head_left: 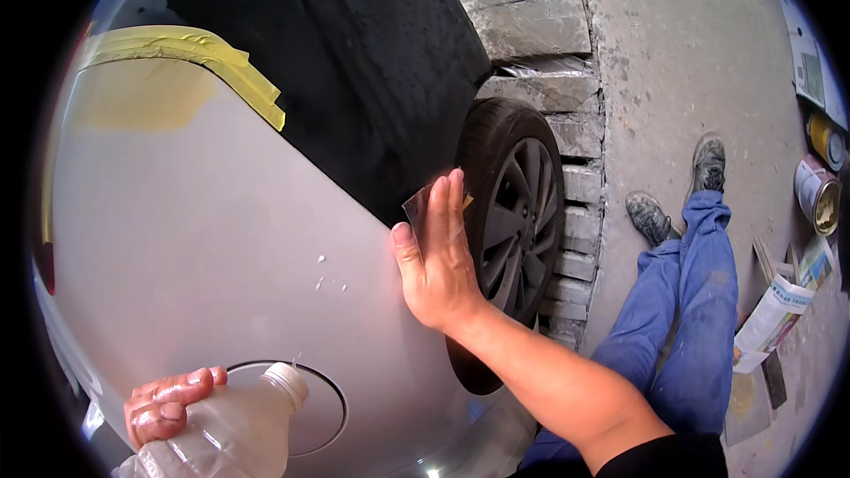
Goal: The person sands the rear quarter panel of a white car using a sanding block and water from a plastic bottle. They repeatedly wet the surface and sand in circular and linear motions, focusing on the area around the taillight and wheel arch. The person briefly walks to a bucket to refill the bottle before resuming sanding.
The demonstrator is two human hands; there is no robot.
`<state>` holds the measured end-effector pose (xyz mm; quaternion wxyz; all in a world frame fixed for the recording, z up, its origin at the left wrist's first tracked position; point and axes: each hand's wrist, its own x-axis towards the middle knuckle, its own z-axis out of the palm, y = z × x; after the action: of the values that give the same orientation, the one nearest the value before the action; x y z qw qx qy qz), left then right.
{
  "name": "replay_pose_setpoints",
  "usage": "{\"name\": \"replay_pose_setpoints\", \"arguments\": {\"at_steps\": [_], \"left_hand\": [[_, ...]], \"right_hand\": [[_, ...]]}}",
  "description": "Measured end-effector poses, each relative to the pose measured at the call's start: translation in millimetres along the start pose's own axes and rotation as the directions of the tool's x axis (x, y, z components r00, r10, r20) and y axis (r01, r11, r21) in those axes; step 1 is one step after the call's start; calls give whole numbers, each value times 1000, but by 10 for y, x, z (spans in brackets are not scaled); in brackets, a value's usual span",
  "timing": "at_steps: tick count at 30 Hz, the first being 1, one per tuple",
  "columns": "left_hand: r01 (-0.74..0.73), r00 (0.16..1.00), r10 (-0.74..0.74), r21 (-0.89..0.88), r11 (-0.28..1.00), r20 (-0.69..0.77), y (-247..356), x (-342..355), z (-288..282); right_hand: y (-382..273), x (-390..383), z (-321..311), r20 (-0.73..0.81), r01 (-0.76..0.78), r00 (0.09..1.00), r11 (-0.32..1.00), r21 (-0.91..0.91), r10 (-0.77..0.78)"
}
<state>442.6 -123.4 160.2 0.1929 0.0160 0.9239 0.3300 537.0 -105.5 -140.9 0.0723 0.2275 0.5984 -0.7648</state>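
Note:
My left hand (pixel 168 403) is wrapped round a clear plastic bottle (pixel 235 429) with a white cap, tilted over the round fuel flap (pixel 328 398). A thin trickle shows at the cap. My right hand (pixel 440 270) lies with its fingers stretched along the lower edge of the black panel area, beside the wheel. A dark, wet-looking piece of sandpaper (pixel 414 204) is held under those fingers, its corner sticking out. Beneath both hands is the silver car body (pixel 230 239), with a few white drops on it. The black area (pixel 354 62) looks wet in places.
Yellow masking tape (pixel 212 49) borders the black area at the upper left. The car wheel (pixel 513 204) stands over a floor grating of concrete slabs (pixel 531 26). My legs are at the right. Paint cans (pixel 816 195) and a newspaper (pixel 775 319) lie along the far right.

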Motion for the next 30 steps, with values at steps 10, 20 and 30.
{"name": "replay_pose_setpoints", "arguments": {"at_steps": [10,20,30], "left_hand": [[163,963,-135,104,981,-234,54,1,171],[-92,978,62,149,985,198,-58,79,-127],[-19,993,8,91,996,115,-61,135,-18]], "right_hand": [[-86,14,0,3,140,990,984,-108,-141],[-213,159,-24,58,206,978,961,-184,-199],[-16,242,-86,23,282,959,948,-148,-281]]}}
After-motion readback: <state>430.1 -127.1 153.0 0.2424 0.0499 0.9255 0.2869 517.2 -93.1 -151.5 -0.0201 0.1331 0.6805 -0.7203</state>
